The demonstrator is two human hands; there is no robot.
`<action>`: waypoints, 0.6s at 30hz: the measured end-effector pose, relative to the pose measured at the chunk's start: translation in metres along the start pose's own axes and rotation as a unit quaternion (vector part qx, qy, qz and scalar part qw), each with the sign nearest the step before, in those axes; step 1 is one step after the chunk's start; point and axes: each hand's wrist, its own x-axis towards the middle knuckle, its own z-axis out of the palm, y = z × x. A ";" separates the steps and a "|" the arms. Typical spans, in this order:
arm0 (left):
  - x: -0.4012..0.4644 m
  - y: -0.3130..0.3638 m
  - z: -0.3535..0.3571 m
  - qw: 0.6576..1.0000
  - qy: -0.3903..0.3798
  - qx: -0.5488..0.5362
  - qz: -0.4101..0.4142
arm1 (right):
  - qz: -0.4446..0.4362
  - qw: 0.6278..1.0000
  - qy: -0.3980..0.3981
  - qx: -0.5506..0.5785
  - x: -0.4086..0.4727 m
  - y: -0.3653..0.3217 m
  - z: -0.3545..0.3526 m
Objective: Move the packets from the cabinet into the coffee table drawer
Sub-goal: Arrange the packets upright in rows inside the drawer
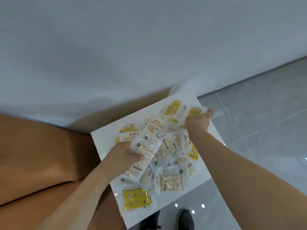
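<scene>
Though crinkled, clear-wrapped yellow packets (159,153)

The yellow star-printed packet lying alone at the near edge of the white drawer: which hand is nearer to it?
Left. The left hand grips clear packets just beyond the yellow star-printed packet; the right hand holds packets at the pile's far side.

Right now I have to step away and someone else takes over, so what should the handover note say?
Left hand: grips a bunch of packets at the pile's near-left side.
Right hand: grips packets at the far-right side.
Packets: heaped loose on a white shelf surface; one yellow packet lies apart at the near edge.
Done: cannot tell; no drawer in view.
Left: carry both handfuls to the coffee table drawer, then return for the remainder.
</scene>
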 end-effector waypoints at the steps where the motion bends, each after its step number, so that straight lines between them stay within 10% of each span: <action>1: -0.002 0.002 -0.002 1.000 0.017 -0.023 -0.001 | -0.003 0.999 0.005 0.052 -0.009 -0.007 -0.010; 8: -0.029 -0.005 -0.014 0.960 0.175 -0.218 -0.010 | 0.096 0.975 -0.183 0.084 -0.107 0.041 -0.032; 18: -0.038 -0.026 -0.014 0.947 0.174 -0.271 -0.025 | -0.138 0.925 -0.074 -0.347 -0.111 0.112 0.010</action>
